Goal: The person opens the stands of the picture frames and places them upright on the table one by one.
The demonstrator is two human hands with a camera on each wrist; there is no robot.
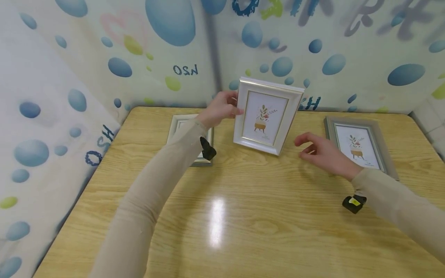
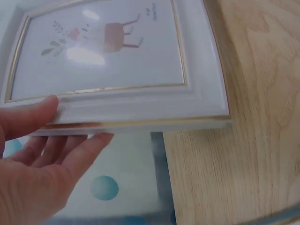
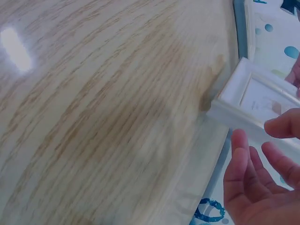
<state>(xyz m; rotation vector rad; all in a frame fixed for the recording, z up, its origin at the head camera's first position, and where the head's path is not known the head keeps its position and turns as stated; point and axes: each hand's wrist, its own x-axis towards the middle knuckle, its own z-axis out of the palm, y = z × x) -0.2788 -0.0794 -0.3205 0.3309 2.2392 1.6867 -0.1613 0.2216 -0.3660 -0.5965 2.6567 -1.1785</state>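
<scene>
A white picture frame with a gold inner line stands tilted back near the far edge of the table, showing a print of a plant in a pot on legs. My left hand pinches its left side, thumb on the front and fingers behind, as the left wrist view shows. To the right of the frame, my right hand hovers with loosely bent fingers and holds nothing. In the head view a gap separates it from the white frame. Nearest to it on the right lies a grey-brown picture frame with a similar print.
Another light-coloured frame lies flat at the left, partly hidden by my left forearm. Behind the wooden table rises a wall with blue and green dots. A second wall borders the left side.
</scene>
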